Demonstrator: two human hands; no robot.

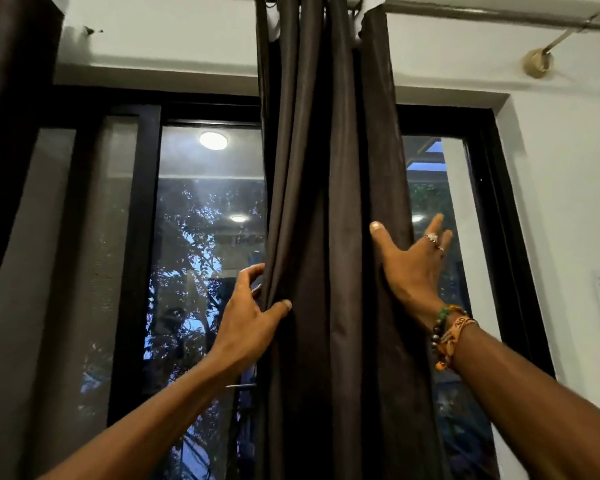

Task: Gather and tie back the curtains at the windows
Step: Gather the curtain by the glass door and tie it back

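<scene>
Window took up most of the wall, dark frame, ceiling lights reflected in the glass. The task curtain hung at its centre, already bunched into a narrow column of folds from the rod down. A second dark curtain sat at the far left, not handled.

Left hand gripped the bunch's left edge — thumb on the near face, fingers curled round behind. Right hand lay flat on the right edge, thumb spread on the near face, fingers straight and reaching past the fabric toward the glass. It was pressing, not clamping.

Risks as I read them:
1) No tie or hook in view. Freeing either hand to fetch one would likely let the folds spread.
2) Right side was held by pressure only, so the outer fold could slip out.
3) Arms were stretched up — any downward tug would load the rod and its wall bracket.
4) Beaded bracelets lay against the fabric and the rings were just beside it. Either could snag on a slide down.
</scene>
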